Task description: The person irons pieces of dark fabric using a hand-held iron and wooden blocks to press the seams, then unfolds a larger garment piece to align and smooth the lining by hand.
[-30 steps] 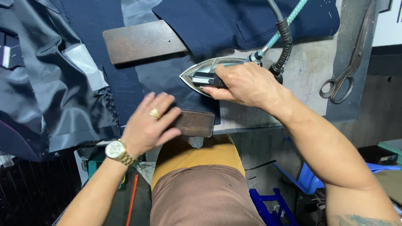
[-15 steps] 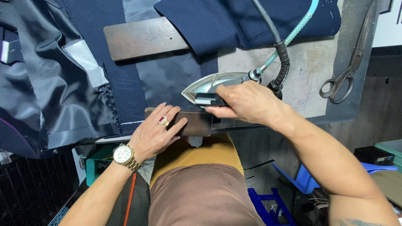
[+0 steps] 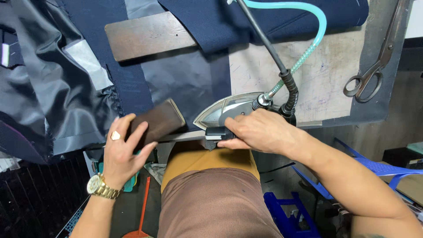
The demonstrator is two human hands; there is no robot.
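Head view: cloth is pressed at the surface's [image 3: 308, 83] near edge.

The iron [image 3: 229, 112], judged heavy and hot-soled, is gripped by its black handle in the closed right hand [image 3: 260, 132]; a stiff wooden block [image 3: 158, 121] is held under the left hand's [image 3: 123, 152] spread fingers. Soft navy cloth [image 3: 132, 83] lies alongside. No labels are seen.

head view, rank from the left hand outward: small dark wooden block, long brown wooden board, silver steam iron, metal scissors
From the left hand:
1. Small dark wooden block, under its fingers.
2. Silver steam iron, to the right at the table edge.
3. Long brown wooden board, farther up the table.
4. Metal scissors, far right.
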